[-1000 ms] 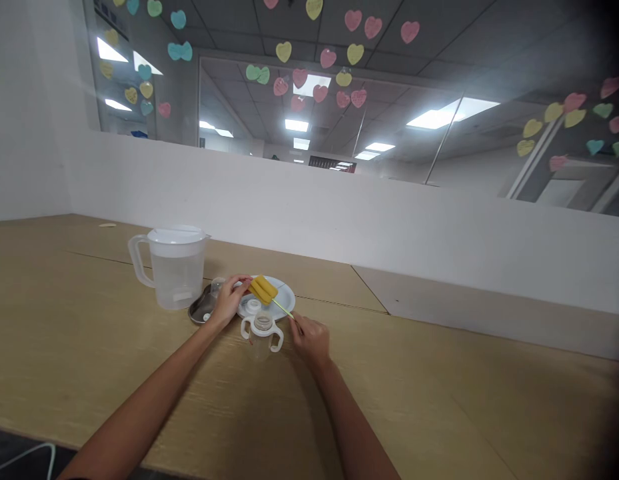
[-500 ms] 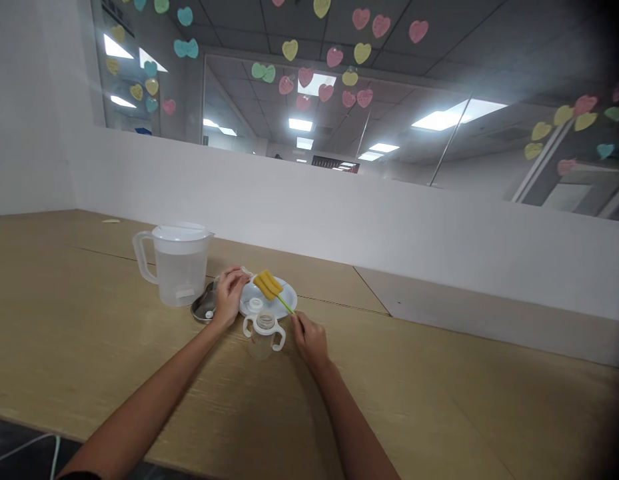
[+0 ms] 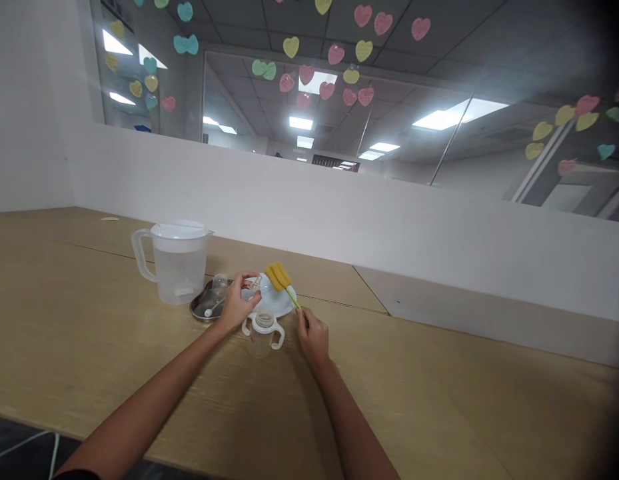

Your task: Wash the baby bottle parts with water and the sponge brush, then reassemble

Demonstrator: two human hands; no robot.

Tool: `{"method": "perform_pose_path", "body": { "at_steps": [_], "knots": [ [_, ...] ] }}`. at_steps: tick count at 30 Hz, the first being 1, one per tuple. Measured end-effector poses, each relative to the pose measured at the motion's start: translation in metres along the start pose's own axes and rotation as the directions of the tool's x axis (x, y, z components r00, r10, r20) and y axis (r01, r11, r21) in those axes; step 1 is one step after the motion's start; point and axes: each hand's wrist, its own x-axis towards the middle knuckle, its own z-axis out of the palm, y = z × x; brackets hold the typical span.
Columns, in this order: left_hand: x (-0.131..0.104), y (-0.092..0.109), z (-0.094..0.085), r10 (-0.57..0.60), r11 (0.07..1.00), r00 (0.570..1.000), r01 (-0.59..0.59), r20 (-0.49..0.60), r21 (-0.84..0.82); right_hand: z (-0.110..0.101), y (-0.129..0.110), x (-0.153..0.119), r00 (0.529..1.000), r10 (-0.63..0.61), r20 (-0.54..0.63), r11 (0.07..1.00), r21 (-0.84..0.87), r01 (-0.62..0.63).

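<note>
My right hand (image 3: 313,337) grips the thin green handle of a sponge bottle brush (image 3: 278,277), its yellow head raised over a white plate (image 3: 282,303). Above the plate's left side, my left hand (image 3: 239,303) pinches a small clear piece that looks like a bottle nipple (image 3: 256,283) between thumb and fingers. The sponge is close to this piece, apart from it. In front of the plate stands a clear baby bottle (image 3: 262,337), upright and uncapped, with two white handles. My left hand and thumb hide part of the plate.
Left of my left hand, a metal tray (image 3: 199,310) holds a clear cap (image 3: 220,285) and a small white-tipped brush (image 3: 209,312). A lidded plastic pitcher (image 3: 180,267) stands behind it. The wooden table (image 3: 414,400) meets a low white wall (image 3: 309,213) at the back.
My left hand has shifted right over the plate, and the clear piece now shows between its fingers. The sponge brush has moved slightly right and up. More of the metal tray shows.
</note>
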Motion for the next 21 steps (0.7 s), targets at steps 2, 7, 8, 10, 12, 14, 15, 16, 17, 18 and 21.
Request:
{"method": "perform_pose_path", "body": {
  "at_steps": [2, 7, 8, 10, 12, 14, 15, 16, 17, 18, 21],
  "knots": [
    [-0.001, 0.001, 0.0, 0.008, 0.999, 1.0, -0.009, 0.016, 0.034, -0.001, 0.0, 0.0, 1.0, 0.004, -0.018, 1.0, 0.0, -0.004],
    [-0.001, 0.001, -0.001, 0.0, 0.998, 1.0, 0.001, -0.028, 0.063, -0.004, -0.001, 0.0, 0.995, -0.1, -0.008, 0.995, 0.011, 0.1],
    [0.0, 0.0, -0.001, 0.007, 0.999, 0.999, -0.005, -0.044, 0.053, -0.004, -0.001, 0.0, 0.993, -0.113, -0.012, 0.994, 0.004, 0.113],
    [0.001, -0.003, -0.002, 0.022, 0.999, 0.997, -0.02, -0.075, 0.038, -0.004, -0.001, 0.0, 0.99, -0.137, -0.028, 0.99, -0.018, 0.137],
    [0.004, -0.009, -0.006, 0.024, 0.998, 0.993, -0.018, -0.114, 0.061, -0.003, -0.001, 0.0, 0.987, -0.158, -0.043, 0.987, -0.041, 0.156],
    [0.008, -0.018, -0.014, 0.013, 0.992, 0.987, 0.007, -0.163, 0.123, -0.003, 0.0, 0.0, 0.984, -0.172, -0.047, 0.984, -0.059, 0.169],
    [0.01, -0.024, -0.019, 0.003, 0.987, 0.981, 0.029, -0.192, 0.16, -0.003, 0.0, 0.0, 0.984, -0.174, -0.048, 0.983, -0.066, 0.171],
    [0.013, -0.03, -0.025, -0.012, 0.979, 0.975, 0.056, -0.22, 0.197, -0.003, 0.0, 0.0, 0.983, -0.174, -0.049, 0.983, -0.073, 0.17],
    [0.015, -0.037, -0.031, -0.033, 0.968, 0.97, 0.091, -0.241, 0.234, -0.003, 0.001, 0.0, 0.984, -0.174, -0.051, 0.982, -0.078, 0.169],
    [0.017, -0.045, -0.037, -0.061, 0.951, 0.968, 0.131, -0.243, 0.281, -0.003, 0.001, 0.0, 0.984, -0.172, -0.055, 0.983, -0.082, 0.167],
    [0.02, -0.066, -0.053, -0.169, 0.859, 0.969, 0.234, -0.179, 0.455, -0.003, 0.001, -0.001, 0.983, -0.175, -0.061, 0.982, -0.085, 0.169]
  ]
}}
